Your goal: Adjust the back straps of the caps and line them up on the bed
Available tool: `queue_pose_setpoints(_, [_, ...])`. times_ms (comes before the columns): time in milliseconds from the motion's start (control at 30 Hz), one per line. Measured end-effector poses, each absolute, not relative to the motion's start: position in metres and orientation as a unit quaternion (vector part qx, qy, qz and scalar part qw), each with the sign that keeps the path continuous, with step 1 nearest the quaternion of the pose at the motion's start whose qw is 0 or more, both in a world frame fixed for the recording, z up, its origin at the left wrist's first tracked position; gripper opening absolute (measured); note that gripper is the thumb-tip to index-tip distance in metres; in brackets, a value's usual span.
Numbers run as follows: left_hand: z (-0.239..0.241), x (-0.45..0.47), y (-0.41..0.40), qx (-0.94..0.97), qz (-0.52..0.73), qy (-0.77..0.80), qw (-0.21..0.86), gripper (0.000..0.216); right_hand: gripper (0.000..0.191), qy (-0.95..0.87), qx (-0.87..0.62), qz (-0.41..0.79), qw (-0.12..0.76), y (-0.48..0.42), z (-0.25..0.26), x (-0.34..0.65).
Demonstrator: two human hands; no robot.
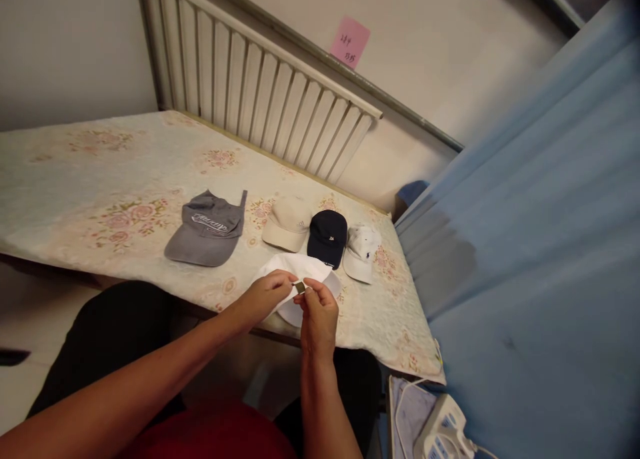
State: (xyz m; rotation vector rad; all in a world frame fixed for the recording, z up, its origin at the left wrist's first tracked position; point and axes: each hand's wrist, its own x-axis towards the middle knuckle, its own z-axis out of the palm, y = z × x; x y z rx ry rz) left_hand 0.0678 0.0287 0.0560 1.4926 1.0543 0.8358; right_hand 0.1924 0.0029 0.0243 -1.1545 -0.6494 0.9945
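A white cap [306,267] is held at the front edge of the bed, directly before me. My left hand [269,293] pinches its back strap on one side of a small dark metal buckle [300,287]. On the other side, my right hand [320,309] has thumb and fingers closed on the strap close to the buckle. Part of the cap's crown and brim is hidden behind my hands. Just beyond lie a beige cap [287,224], a black cap [327,237] and a whitish cap [361,251] in a row. Farther left rests a grey cap [205,235] with its strap sticking up.
A floral sheet [125,172] covers the bed. White radiator [270,79] slats stand along the wall, with a pink note [351,42] above. A blue curtain [530,245] hangs at right, and a white power strip [443,425] sits at lower right.
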Motion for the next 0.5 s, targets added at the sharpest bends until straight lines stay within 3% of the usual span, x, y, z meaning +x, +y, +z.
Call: queue_pose_setpoints(500, [0.033,0.068,0.034,0.646,0.361,0.440,0.508,0.029,0.016,-0.337,-0.568,0.423,0.620,0.000,0.020,0.195])
